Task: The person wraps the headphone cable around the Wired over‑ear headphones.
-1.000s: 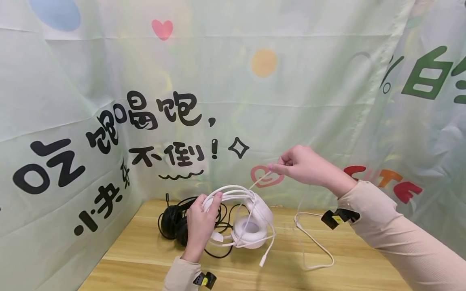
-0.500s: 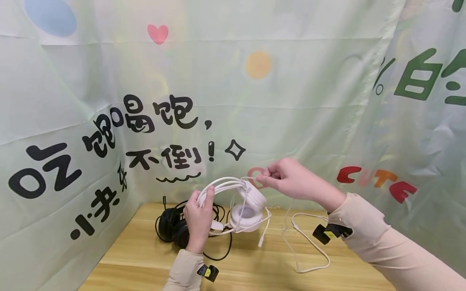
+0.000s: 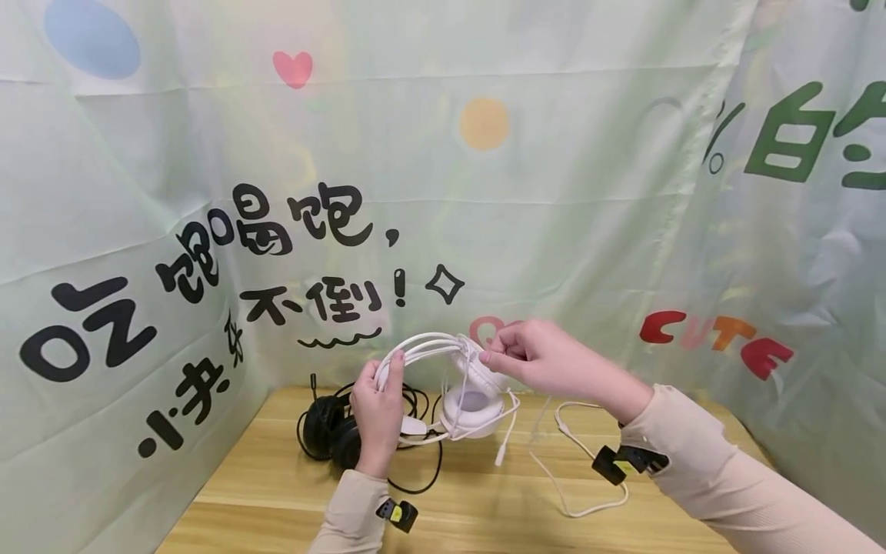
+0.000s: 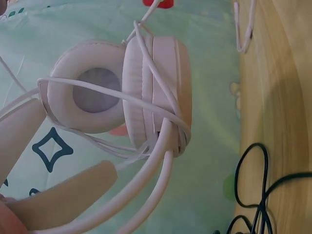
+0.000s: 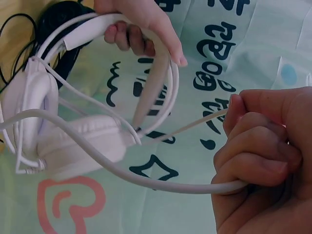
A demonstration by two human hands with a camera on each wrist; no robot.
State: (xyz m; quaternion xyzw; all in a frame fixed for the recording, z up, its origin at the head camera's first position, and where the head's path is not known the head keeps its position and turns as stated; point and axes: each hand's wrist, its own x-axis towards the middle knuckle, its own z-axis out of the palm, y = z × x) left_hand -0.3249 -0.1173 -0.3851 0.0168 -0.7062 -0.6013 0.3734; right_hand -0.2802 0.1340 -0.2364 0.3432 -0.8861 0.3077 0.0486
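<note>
A pair of white headphones (image 3: 473, 412) hangs above the wooden table, tilted, both ear cups toward the right. My left hand (image 3: 377, 412) grips its headband, fingers curled round it in the right wrist view. White cable (image 4: 102, 90) wraps across the ear cups (image 4: 158, 92). In the right wrist view my right hand (image 5: 263, 151) pinches a stretch of the cable (image 5: 195, 124) between thumb and forefinger, while another stretch passes into its curled fingers. A short loose cable end with a plug (image 3: 500, 454) dangles below the cups.
Black headphones (image 3: 332, 438) with a microphone boom and tangled black cable lie at the table's back left, behind my left hand. More white cable (image 3: 588, 512) trails over the wooden table (image 3: 291, 515) at right. A printed cloth (image 3: 574, 231) stands around the back and sides.
My right hand has come down and left, closer to the ear cups, with the cable in its fingers. My left hand and the white headphones have shifted slightly left.
</note>
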